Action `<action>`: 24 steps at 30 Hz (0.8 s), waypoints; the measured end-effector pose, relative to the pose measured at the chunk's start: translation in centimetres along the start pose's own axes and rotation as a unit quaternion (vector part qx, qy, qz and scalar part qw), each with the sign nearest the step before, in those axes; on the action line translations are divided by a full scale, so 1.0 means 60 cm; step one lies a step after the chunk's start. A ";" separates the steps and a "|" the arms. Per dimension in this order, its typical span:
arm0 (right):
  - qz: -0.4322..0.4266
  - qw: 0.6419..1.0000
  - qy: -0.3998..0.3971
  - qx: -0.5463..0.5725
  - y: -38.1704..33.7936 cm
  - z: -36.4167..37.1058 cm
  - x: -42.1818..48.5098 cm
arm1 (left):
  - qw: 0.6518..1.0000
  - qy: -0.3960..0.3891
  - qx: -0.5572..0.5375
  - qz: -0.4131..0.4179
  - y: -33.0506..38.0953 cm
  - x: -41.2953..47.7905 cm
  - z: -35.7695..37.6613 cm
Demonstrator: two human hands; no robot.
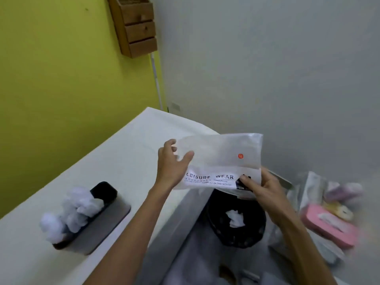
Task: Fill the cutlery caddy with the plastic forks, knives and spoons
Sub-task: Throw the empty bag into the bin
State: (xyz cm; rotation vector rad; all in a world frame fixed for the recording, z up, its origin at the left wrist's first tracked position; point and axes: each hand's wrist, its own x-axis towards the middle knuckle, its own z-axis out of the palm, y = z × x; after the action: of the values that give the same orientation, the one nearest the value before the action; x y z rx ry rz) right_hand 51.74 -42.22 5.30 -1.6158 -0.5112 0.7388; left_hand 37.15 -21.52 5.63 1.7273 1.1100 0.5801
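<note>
Aloft, left hand [171, 163], right hand [265, 189] on bag [220, 151]

A flat grey board [98, 229] is laid on the white-covered table [127, 149] at the left. A black oblong caddy [103, 192] is stood on the board, with blurred white bundles [76, 208] in it. Right of these, a translucent printed plastic bag [222, 153] is held aloft by the left hand [171, 163] and the right hand [265, 190]. Below the bag a round black bin [236, 237] is placed, with crumpled white paper [235, 219] in it. Pink and pale packets [329, 225] are piled right of the bin. A brown wooden drawer unit [137, 27] is fixed on the wall behind.
</note>
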 end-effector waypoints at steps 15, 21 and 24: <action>0.188 0.906 0.075 -0.372 0.369 -0.160 0.168 | 0.918 -0.325 0.193 -0.120 -0.240 -0.002 0.512; 0.269 0.899 -0.014 -0.346 0.506 -0.150 0.252 | 0.914 -0.308 0.191 -0.183 -0.333 0.033 0.571; 0.285 0.895 -0.031 -0.343 0.522 -0.137 0.274 | 0.918 -0.287 0.194 -0.190 -0.348 0.042 0.563</action>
State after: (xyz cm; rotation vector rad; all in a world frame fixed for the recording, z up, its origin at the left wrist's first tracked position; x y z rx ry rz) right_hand 66.69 -42.14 -27.82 -2.4666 -0.3548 1.1258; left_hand 55.94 -32.63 -27.67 1.7712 1.1229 -0.4033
